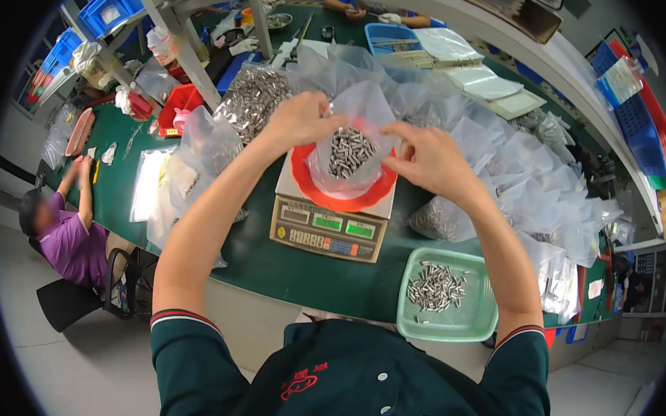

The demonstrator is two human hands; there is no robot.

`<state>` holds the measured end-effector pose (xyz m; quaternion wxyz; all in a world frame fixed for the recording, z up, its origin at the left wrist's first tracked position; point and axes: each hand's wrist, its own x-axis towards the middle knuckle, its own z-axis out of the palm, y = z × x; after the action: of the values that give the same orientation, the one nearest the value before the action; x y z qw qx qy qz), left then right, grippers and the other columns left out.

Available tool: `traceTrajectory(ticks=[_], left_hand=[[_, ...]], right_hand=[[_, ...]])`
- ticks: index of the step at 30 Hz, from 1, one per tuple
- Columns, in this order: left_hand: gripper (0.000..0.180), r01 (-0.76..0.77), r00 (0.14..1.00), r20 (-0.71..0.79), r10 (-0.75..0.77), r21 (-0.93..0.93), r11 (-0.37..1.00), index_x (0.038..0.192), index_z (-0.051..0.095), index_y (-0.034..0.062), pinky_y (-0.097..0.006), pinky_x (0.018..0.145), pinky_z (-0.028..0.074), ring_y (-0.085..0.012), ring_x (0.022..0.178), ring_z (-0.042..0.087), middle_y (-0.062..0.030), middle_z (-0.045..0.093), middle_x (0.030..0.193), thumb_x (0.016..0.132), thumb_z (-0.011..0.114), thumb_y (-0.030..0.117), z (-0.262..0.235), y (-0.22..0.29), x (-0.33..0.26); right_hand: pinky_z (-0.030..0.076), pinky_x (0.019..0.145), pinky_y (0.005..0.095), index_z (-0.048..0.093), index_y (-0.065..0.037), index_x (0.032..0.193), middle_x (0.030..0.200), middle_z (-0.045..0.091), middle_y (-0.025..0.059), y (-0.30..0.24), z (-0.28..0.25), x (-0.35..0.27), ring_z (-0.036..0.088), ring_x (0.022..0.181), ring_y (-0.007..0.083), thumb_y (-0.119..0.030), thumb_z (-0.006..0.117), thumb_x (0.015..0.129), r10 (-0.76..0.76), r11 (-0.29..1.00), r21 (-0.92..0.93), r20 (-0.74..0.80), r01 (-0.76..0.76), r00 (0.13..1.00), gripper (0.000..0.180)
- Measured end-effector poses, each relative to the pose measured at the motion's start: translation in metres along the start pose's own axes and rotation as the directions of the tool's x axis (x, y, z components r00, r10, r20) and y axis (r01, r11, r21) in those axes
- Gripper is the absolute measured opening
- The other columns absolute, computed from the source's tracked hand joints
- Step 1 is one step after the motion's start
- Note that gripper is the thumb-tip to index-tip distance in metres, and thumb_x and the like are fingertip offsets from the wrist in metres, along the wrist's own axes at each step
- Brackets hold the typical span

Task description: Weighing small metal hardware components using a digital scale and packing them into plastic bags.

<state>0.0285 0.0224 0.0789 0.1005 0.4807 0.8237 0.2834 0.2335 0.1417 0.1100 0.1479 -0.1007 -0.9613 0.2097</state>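
Observation:
A clear plastic bag (367,104) stands open in a red-orange scalloped bowl (303,176), with small silvery metal cylinders (351,153) heaped inside it. The bowl rests on the pan of a beige weighing scale (328,231) whose displays are lit green. My left hand (302,121) is closed at the left side of the bag's mouth, thumb against the plastic. On the right side, my right hand (430,158) has thumb and forefinger closed at the bag's edge. The exact grip of both hands is partly hidden by the fingers.
A pale green basket (405,310) of loose metal cylinders stands near the front edge at right. Filled plastic bags (488,155) crowd the right side and back. Another bag of cylinders (252,95) lies behind my left arm. A seated person (71,237) works at far left.

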Motion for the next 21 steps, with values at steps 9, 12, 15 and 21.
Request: traceTrajectory(ticks=[9,12,15,21], left_hand=[[0.020,0.094,0.852,-0.395,-0.343,-0.530,0.843,0.095,0.056,0.0005,-0.019,0.041,0.023,-0.0016,0.046,0.034,0.0052,0.041,0.050,0.083,0.060,0.015,-0.006,0.021,-0.133],[0.017,0.269,0.739,-0.369,-0.563,-0.605,0.749,0.093,0.056,0.0014,-0.019,0.041,0.022,-0.0018,0.044,0.033,0.0048,0.040,0.051,0.084,0.058,0.016,0.026,-0.018,-0.198],[0.017,0.379,0.720,-0.291,-0.630,-0.596,0.708,0.091,0.056,0.0010,-0.019,0.041,0.023,-0.0019,0.044,0.033,0.0043,0.040,0.051,0.085,0.058,0.016,0.042,-0.026,-0.237],[0.019,0.367,0.786,-0.248,-0.566,-0.549,0.751,0.091,0.055,-0.0006,-0.019,0.041,0.025,-0.0023,0.045,0.035,0.0042,0.040,0.051,0.085,0.058,0.017,0.039,-0.008,-0.214]], right_hand=[[0.041,0.051,0.0228,0.059,-0.001,0.098,0.058,0.056,0.0052,0.001,-0.018,-0.138,0.055,0.053,0.0107,-0.004,0.062,0.075,0.405,0.868,0.358,-0.111,-0.344,0.908,0.024],[0.042,0.054,0.0207,0.059,0.002,0.098,0.061,0.057,0.0040,0.026,0.014,-0.211,0.054,0.056,0.0073,-0.004,0.059,0.079,0.672,0.617,0.557,-0.006,-0.556,0.741,0.019],[0.044,0.055,0.0197,0.059,0.003,0.096,0.066,0.058,0.0049,0.031,0.030,-0.259,0.056,0.060,0.0077,-0.005,0.055,0.083,0.780,0.431,0.604,0.124,-0.670,0.613,0.017],[0.045,0.054,0.0206,0.059,0.004,0.094,0.067,0.060,0.0054,0.026,0.044,-0.279,0.056,0.060,0.0083,-0.007,0.054,0.084,0.814,0.367,0.618,0.149,-0.695,0.562,0.016]])
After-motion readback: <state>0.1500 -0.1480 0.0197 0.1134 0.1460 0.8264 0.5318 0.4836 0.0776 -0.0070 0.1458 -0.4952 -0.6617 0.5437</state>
